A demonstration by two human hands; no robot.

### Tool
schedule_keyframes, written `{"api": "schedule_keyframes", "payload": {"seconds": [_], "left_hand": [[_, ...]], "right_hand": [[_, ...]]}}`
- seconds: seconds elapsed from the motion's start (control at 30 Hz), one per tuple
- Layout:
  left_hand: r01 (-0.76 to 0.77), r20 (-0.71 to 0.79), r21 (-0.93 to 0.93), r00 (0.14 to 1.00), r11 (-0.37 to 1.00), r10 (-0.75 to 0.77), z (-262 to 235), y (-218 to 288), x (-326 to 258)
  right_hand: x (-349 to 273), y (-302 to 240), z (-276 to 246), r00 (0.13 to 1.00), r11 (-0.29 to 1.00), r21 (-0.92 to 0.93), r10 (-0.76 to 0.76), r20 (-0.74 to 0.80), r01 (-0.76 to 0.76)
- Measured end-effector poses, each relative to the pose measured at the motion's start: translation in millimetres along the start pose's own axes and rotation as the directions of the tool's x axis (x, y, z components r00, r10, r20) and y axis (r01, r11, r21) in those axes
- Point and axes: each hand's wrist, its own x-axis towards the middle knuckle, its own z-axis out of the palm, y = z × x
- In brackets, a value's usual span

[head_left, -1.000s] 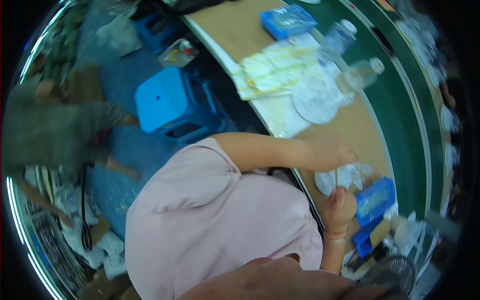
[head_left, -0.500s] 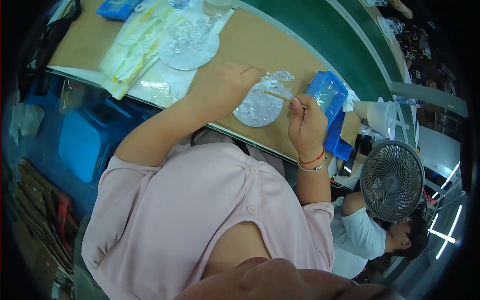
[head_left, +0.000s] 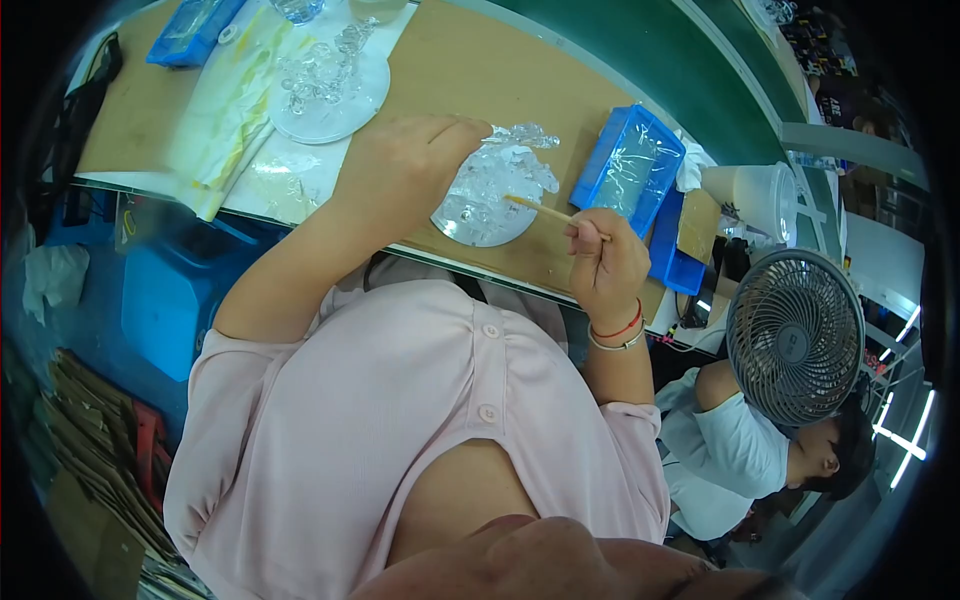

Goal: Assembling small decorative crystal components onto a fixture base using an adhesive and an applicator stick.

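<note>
A round white plate [head_left: 470, 226] lies near the table's front edge, bearing several clear, glassy pieces [head_left: 497, 176]. My right hand [head_left: 610, 262] is closed on a thin wooden stick [head_left: 545, 209], whose tip points left, over the clear pieces. At the plate's upper left side is my left hand [head_left: 415, 165], back upward and fingers bent together. Its fingertips are hidden, so what they pinch does not show. More clear pieces [head_left: 530, 135] stick out past the plate's far edge.
A second white plate [head_left: 345, 112] with clear pieces rests on white paper at left, beside a yellow-streaked cloth [head_left: 230, 110]. Blue trays [head_left: 600, 170] and a translucent bucket [head_left: 755, 205] stand at right. A fan [head_left: 795, 335] and a seated person [head_left: 725, 430] are beyond.
The whole view has shifted, so the table and plates sit farther left. The stick's tip has come lower over the clear pieces. My left hand stays at the plate's side.
</note>
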Motion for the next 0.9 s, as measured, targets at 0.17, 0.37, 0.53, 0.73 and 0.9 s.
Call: {"api": "schedule_keyframes", "payload": {"seconds": [0.17, 0.37, 0.53, 0.73, 0.9], "left_hand": [[-0.016, 0.019, -0.038, 1.0, 0.999, 0.017, -3, 0, 7], [0.02, 0.053, -0.049, 0.998, 0.999, -0.017, -3, 1, 10], [0.103, 0.051, -0.154, 0.994, 0.983, -0.096, 0, 4, 12], [0.074, 0.02, -0.057, 0.997, 0.996, -0.073, 9, -1, 7], [0.102, 0.001, -0.056, 0.995, 0.993, -0.102, 10, 2, 8]], "right_hand": [[8, 12, -3, 0.989, 0.987, 0.061, 0.15, -0.014, -0.149], [18, 22, -18, 0.961, 0.951, 0.135, 0.272, 0.057, -0.277], [2, 24, -14, 0.985, 0.979, 0.107, 0.173, -0.012, -0.171], [-30, 17, -14, 0.998, 1.0, -0.008, 0.001, -0.063, -0.001], [-37, 16, -9, 0.988, 0.997, 0.074, 0.03, -0.149, -0.019]]}}
